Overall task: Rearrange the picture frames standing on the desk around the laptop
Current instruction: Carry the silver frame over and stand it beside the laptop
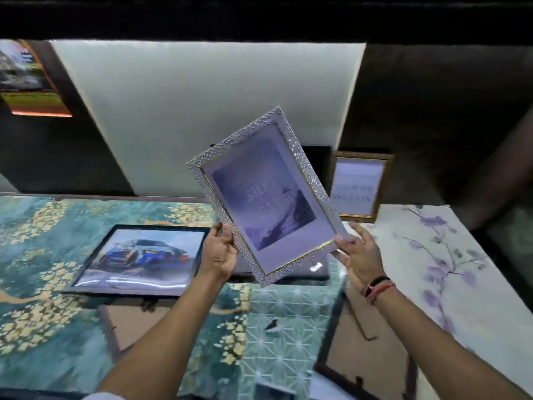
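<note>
I hold a silver textured picture frame [266, 194] tilted in the air above the desk, its picture facing me. My left hand [220, 251] grips its lower left edge and my right hand [359, 254] grips its lower right corner. Behind and below it lies the dark laptop [317, 272], mostly hidden by the frame. A black frame with a car picture [138, 256] lies flat on the desk to the left. At the back right a small gold frame [359, 186] stands against the wall.
Two frames lie face down near me, one brown-backed [127, 324] at the left and one [366, 342] at the right. The desk has a teal and gold cover [37, 255] and a floral one [450, 269]. A picture [27, 79] hangs on the wall at upper left.
</note>
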Action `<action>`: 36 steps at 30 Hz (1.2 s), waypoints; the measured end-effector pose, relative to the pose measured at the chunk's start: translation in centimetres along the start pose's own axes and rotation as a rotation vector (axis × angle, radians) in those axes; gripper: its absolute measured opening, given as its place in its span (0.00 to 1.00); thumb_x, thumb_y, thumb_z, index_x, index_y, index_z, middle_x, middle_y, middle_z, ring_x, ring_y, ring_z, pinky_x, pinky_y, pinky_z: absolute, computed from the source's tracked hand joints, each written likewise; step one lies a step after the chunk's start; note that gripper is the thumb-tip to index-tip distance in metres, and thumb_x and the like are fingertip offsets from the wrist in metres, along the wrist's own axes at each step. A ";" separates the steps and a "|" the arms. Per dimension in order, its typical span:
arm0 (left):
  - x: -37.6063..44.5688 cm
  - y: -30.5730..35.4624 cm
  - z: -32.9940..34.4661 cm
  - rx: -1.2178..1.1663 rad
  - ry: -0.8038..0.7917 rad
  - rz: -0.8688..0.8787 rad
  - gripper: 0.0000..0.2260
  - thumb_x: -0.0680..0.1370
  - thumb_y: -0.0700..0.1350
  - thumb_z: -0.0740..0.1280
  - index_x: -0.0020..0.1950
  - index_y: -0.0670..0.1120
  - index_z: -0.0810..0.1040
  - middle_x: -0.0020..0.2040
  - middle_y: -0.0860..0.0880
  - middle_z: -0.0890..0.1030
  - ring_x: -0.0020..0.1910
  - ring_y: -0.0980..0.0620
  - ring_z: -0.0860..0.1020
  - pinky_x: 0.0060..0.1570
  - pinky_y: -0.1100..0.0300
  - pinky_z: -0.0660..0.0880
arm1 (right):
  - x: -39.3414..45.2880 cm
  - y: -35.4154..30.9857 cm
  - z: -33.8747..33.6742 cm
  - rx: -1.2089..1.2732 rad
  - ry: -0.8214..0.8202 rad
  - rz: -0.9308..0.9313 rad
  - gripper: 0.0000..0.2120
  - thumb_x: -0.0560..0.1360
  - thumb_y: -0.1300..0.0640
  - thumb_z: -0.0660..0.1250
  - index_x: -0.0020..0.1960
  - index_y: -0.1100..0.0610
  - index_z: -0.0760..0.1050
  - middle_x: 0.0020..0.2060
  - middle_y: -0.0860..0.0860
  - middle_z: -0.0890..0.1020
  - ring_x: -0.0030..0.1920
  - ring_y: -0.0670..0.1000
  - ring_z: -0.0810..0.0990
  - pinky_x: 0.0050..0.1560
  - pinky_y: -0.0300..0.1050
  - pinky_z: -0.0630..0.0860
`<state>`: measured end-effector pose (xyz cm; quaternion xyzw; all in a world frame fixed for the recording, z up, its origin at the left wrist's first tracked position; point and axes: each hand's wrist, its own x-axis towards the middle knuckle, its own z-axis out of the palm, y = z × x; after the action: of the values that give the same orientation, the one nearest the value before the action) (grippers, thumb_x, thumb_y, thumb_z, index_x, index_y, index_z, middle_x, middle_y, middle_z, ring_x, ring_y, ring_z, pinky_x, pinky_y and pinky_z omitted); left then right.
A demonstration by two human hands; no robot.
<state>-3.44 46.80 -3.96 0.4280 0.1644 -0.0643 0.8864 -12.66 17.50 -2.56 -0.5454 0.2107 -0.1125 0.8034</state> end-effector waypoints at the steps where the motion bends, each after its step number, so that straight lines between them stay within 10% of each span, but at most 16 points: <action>1: -1.1 -1.4 2.1 0.018 0.001 0.018 0.12 0.84 0.32 0.58 0.50 0.47 0.73 0.37 0.50 0.81 0.30 0.59 0.81 0.38 0.63 0.80 | 0.4 -1.5 -2.6 -0.100 0.009 -0.031 0.19 0.76 0.70 0.68 0.64 0.54 0.76 0.49 0.58 0.81 0.44 0.54 0.82 0.51 0.56 0.80; 13: -5.9 -12.9 24.3 0.412 -0.230 0.112 0.10 0.84 0.37 0.62 0.63 0.36 0.76 0.50 0.43 0.78 0.45 0.51 0.76 0.53 0.58 0.75 | 6.2 -9.6 -21.3 -0.563 0.207 -0.260 0.22 0.75 0.65 0.64 0.69 0.59 0.77 0.61 0.48 0.83 0.56 0.46 0.80 0.64 0.47 0.77; 17: -5.4 -15.6 30.8 0.508 -0.254 0.165 0.11 0.85 0.37 0.62 0.66 0.41 0.76 0.53 0.47 0.79 0.52 0.53 0.76 0.57 0.63 0.73 | 9.7 -12.1 -24.2 -0.500 0.248 -0.273 0.19 0.77 0.72 0.60 0.62 0.60 0.81 0.45 0.51 0.82 0.41 0.43 0.76 0.42 0.30 0.74; 21: -2.9 -18.0 34.8 0.565 -0.304 0.163 0.14 0.84 0.40 0.62 0.68 0.39 0.78 0.62 0.42 0.83 0.62 0.45 0.81 0.70 0.47 0.75 | 14.9 -12.4 -28.0 -0.453 0.236 -0.208 0.19 0.75 0.68 0.61 0.62 0.58 0.82 0.50 0.49 0.85 0.48 0.48 0.82 0.51 0.43 0.78; 27: 1.6 -21.7 38.4 0.554 -0.244 0.163 0.13 0.83 0.40 0.66 0.65 0.43 0.83 0.59 0.47 0.87 0.57 0.50 0.84 0.62 0.54 0.80 | 19.9 -14.0 -31.7 -0.557 0.224 -0.241 0.22 0.69 0.69 0.58 0.50 0.50 0.84 0.48 0.54 0.87 0.48 0.50 0.79 0.54 0.48 0.75; 31: 9.5 -26.8 37.4 0.712 -0.184 0.219 0.22 0.70 0.57 0.72 0.63 0.54 0.84 0.56 0.55 0.88 0.57 0.52 0.85 0.62 0.46 0.80 | 22.6 -14.3 -33.6 -0.581 0.230 -0.227 0.22 0.69 0.71 0.59 0.48 0.52 0.85 0.43 0.48 0.87 0.46 0.49 0.81 0.56 0.48 0.78; 36: 9.5 -27.3 38.3 0.868 -0.111 0.288 0.17 0.72 0.53 0.70 0.61 0.56 0.84 0.53 0.56 0.88 0.54 0.51 0.85 0.59 0.45 0.82 | 23.6 -14.2 -33.0 -0.511 0.217 -0.218 0.22 0.74 0.76 0.56 0.52 0.56 0.81 0.41 0.45 0.84 0.40 0.42 0.80 0.42 0.27 0.75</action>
<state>7.59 0.06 -5.21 0.7739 0.0133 -0.0262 0.6326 -6.23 -24.92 -4.97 -0.7343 0.2569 -0.1990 0.5960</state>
